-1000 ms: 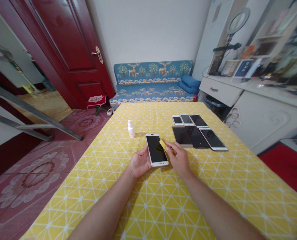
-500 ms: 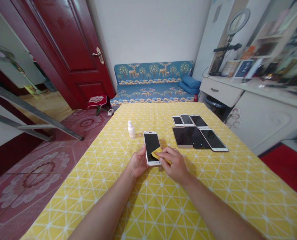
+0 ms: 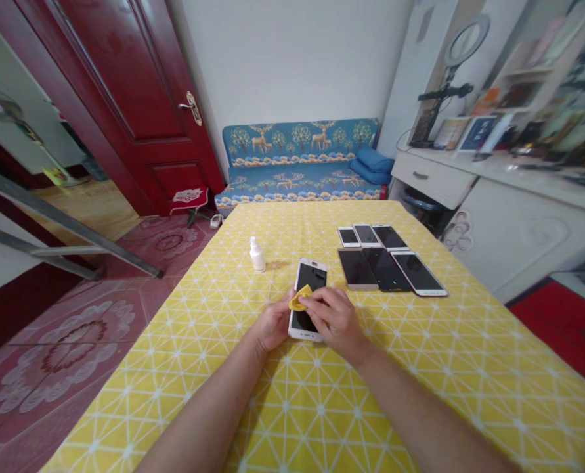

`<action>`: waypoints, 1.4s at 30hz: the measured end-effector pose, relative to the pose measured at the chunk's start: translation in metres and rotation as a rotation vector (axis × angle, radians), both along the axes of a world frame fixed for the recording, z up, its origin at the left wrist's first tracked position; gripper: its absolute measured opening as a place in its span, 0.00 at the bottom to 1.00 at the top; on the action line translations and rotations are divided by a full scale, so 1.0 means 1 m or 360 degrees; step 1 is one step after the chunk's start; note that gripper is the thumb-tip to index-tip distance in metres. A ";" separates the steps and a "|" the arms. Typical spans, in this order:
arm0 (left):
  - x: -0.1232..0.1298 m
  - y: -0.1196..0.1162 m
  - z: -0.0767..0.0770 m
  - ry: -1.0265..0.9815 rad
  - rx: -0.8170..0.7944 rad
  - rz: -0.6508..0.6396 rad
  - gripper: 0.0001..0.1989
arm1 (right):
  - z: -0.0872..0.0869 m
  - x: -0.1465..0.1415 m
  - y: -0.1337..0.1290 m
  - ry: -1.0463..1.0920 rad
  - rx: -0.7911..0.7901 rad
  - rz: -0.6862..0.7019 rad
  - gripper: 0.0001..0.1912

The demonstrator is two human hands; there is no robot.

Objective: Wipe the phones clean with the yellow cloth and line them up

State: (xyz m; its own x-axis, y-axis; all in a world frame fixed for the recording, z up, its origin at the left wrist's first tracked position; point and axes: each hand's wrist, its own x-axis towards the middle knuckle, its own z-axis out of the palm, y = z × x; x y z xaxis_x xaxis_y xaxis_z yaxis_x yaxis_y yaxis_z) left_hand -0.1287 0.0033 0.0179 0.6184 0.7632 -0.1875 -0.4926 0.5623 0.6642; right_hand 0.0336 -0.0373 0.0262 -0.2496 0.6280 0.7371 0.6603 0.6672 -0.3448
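Note:
My left hand (image 3: 274, 322) grips a white-framed smartphone (image 3: 306, 334) by its left edge, the dark screen facing up. Pinched in the fingers of my right hand (image 3: 339, 322) is a small yellow cloth (image 3: 301, 299), which lies against the screen near the phone's left edge. The cloth and the right fingers cover the middle of the screen. A white spray bottle (image 3: 257, 255) stands upright beyond my left hand. Several other phones lie in two rows to the right, among them a white-framed phone (image 3: 419, 273) and a black phone (image 3: 387, 269).
A yellow patterned cloth (image 3: 198, 394) covers the table. Past its far edge stands a blue sofa (image 3: 292, 180). A white cabinet (image 3: 513, 223) runs along the right side, and a metal frame (image 3: 65, 220) slants at the left near a red stool (image 3: 190, 197).
The phone has turned clockwise and shifted slightly to the right in my left hand. My right hand has moved the yellow cloth up and left across the screen to its left edge.

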 end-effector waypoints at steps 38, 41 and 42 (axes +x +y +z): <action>0.003 -0.002 -0.013 0.0190 0.0259 -0.0258 0.14 | 0.009 0.004 -0.007 0.0270 -0.0036 0.0166 0.17; 0.004 -0.002 -0.010 0.0197 0.0188 -0.0202 0.12 | 0.013 -0.001 -0.011 0.0220 -0.0025 0.0254 0.17; 0.004 -0.002 -0.008 0.0191 0.0165 -0.0172 0.13 | 0.014 -0.001 -0.012 0.0207 -0.0021 0.0274 0.17</action>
